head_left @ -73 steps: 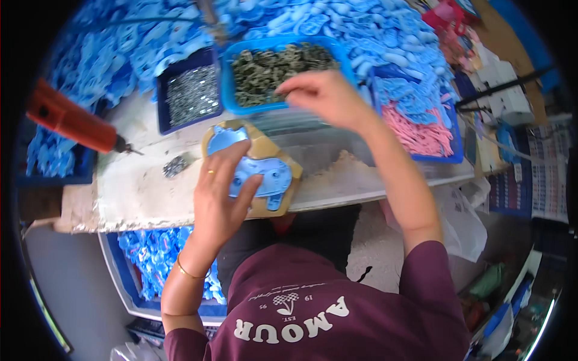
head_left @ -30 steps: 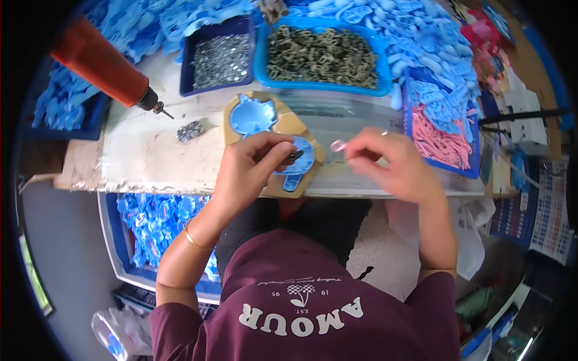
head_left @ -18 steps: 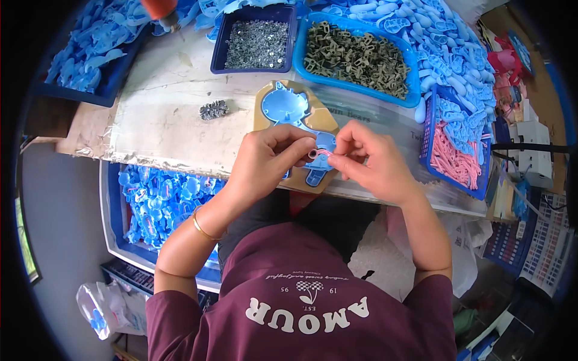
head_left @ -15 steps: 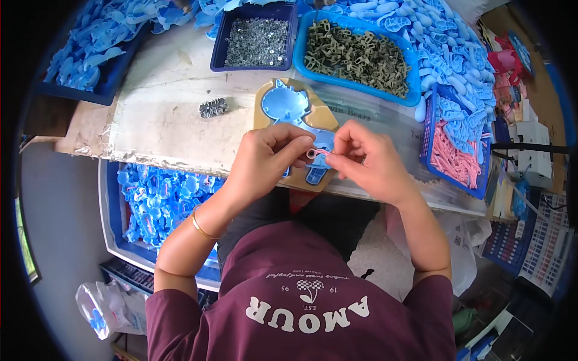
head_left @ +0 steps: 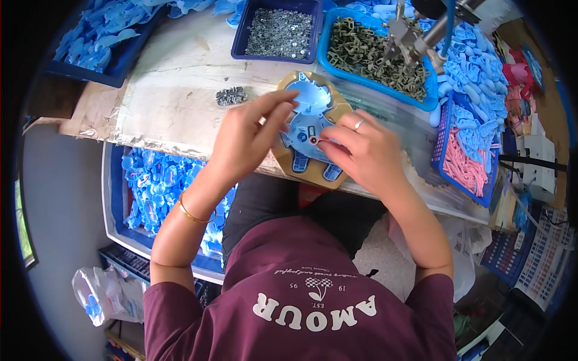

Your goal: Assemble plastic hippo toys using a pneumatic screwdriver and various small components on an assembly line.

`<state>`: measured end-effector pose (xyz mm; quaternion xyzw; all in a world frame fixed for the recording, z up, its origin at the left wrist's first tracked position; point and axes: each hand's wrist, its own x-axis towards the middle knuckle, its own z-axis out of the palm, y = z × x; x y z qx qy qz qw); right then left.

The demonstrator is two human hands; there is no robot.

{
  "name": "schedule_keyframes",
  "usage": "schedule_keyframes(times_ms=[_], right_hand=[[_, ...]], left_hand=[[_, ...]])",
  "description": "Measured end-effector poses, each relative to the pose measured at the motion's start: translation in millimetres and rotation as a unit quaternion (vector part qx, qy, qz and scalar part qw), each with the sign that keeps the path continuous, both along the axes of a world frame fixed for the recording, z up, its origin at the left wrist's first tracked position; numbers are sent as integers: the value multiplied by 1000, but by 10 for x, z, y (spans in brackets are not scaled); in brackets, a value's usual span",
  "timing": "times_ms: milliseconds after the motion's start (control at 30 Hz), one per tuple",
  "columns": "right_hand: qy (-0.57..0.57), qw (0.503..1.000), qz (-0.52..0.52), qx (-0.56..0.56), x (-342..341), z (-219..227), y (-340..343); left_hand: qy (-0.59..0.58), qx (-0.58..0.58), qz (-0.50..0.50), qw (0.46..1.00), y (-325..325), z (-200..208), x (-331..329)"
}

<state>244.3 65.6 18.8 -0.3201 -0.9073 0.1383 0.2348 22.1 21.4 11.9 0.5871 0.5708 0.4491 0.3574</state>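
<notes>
A blue bear-shaped plastic shell (head_left: 298, 136) lies hollow side up in a tan holder (head_left: 283, 157) at the table's front edge. My right hand (head_left: 368, 151) is closed in a pinch on a small pink plastic strip with a ringed end (head_left: 313, 140). That ring sits over the middle of the shell; the rest of the strip is mostly hidden by my fingers. My left hand (head_left: 253, 133) hovers by the shell's upper left side with thumb and fingers apart, nothing visible in it. A little pile of small metal pieces (head_left: 231, 96) lies on the table to the left.
Behind the holder stand a navy tray of small metal pieces (head_left: 236, 48) and a blue tray of olive clips (head_left: 328, 60). A metal rod mechanism (head_left: 415, 39) hangs over the latter. At right is a basket (head_left: 442, 129) with pink strips; below left, a bin (head_left: 111, 198) of blue shells.
My hands have drawn apart. The right one has brought the pink strip down to the shell, while the left has let go. The metal mechanism has come into view at the top right.
</notes>
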Motion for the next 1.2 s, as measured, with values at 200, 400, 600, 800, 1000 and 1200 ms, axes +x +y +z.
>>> schedule_keyframes(times_ms=[200, 400, 600, 800, 1000, 1200], right_hand=[[-3, 999, 9, 38, -165, -243, 39], [-17, 1000, 0, 16, -180, -258, 53], [-91, 995, 34, 5, -213, -176, 127], [-133, 990, 39, 11, -227, -155, 177], [-154, 987, 48, 6, -261, -138, 171], [-50, 998, -23, -3, 51, -190, 4]], left_hand=[[137, 80, 19, 987, -100, -74, -90], [253, 188, -44, 948, -137, -171, -106], [387, 235, -142, 880, -148, -278, -38], [450, 224, -130, 854, -167, -281, 42], [454, 213, -127, 856, -178, -288, 69], [422, 208, -125, 874, -194, -310, 90]])
